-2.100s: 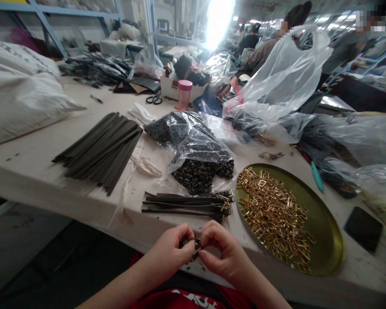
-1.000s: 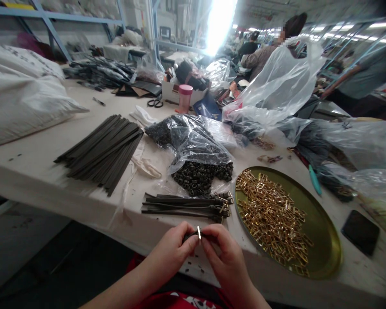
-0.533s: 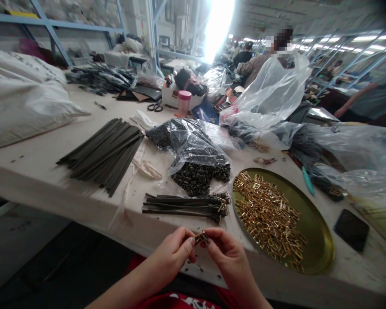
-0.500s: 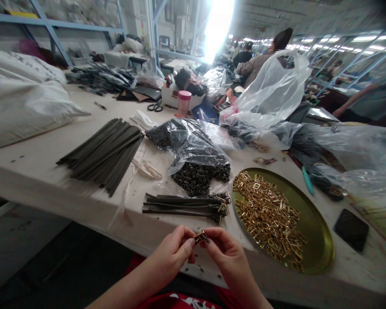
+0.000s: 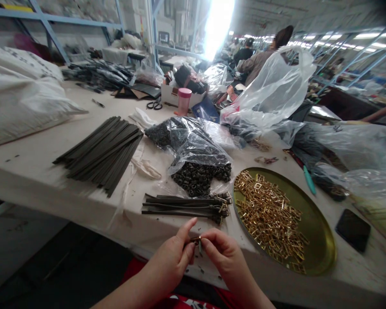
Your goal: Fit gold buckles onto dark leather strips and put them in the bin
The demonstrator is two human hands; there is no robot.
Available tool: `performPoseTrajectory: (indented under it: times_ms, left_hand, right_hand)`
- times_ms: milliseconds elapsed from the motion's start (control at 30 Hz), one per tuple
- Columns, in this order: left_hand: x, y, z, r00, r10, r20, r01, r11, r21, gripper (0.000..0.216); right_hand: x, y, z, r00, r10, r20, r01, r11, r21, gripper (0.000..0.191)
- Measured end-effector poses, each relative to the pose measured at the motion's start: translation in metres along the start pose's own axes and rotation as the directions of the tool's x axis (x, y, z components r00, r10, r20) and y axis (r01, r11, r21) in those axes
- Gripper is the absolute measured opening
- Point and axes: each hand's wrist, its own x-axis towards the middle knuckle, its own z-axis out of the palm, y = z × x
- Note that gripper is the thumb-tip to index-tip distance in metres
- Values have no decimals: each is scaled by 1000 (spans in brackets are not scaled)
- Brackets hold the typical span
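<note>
My left hand (image 5: 173, 259) and my right hand (image 5: 223, 255) meet at the table's front edge, both pinched on one small gold buckle with a dark strap end (image 5: 197, 241). The left forefinger sticks up. Just beyond lies a short row of dark straps with buckles fitted (image 5: 186, 205). To the right stands a round gold tray (image 5: 321, 223) with a heap of gold buckles (image 5: 270, 214). A torn clear bag spills small dark loops (image 5: 199, 176). A fan of plain dark strips (image 5: 103, 150) lies to the left.
A black phone (image 5: 352, 229) lies at the right edge and a teal tool (image 5: 309, 180) behind the tray. Clear plastic bags (image 5: 276, 90), a pink cup (image 5: 184, 98), scissors (image 5: 154, 104) and a white sack (image 5: 19, 98) fill the back. Other people work further off.
My hands stayed at the table edge and kept turning the buckle and strap between the fingertips. My left forefinger has now lifted straight. The view shifted slightly.
</note>
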Motion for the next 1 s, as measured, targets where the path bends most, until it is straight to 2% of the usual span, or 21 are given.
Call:
performPoseTrajectory:
  times_ms: [100,200,300,433,600,700,767,800,867,933,1000]
  left_hand:
    - [1,1,0,999,-16,36,17,999,-36,58]
    - [2,2,-1,998,3,68,-1,1000,-31,59]
    - [4,2,-3,991,76,112,-74,997,-18,46]
    - [11,-2,-4,983,145,113,-134,986,-99,29]
    - [25,-11,-7,991,50,126,-8,950,-311,24]
    - [32,-11,-11,986,-37,161,100,909,-405,24]
    - [36,-10,-13,984,-68,166,134,896,-424,21]
    - [38,-9,-14,984,-80,158,141,895,-423,20]
    - [41,-9,-14,985,-95,142,147,897,-417,19]
    - [43,-11,-13,985,-106,137,154,900,-409,18]
    - [43,-13,-12,985,-108,134,154,901,-405,18]
  right_hand:
    - [2,3,0,999,-44,5,44,994,-98,21]
    - [5,4,0,993,89,73,-96,990,100,27]
    - [9,6,0,974,168,150,-208,928,309,32]
    - [16,11,1,970,217,104,-241,875,421,32]
    - [26,10,5,969,236,78,-248,896,369,35]
    - [40,1,-6,978,173,119,-191,967,170,33]
    - [58,-8,-22,995,65,76,-56,992,-114,26]
    - [69,-11,-31,999,-19,28,27,954,-298,22]
    - [96,-16,-47,981,-189,-38,120,754,-645,16]
    - [122,-16,-58,984,-180,-7,87,510,-856,15]
    - [142,-13,-63,990,-140,24,80,408,-909,16]
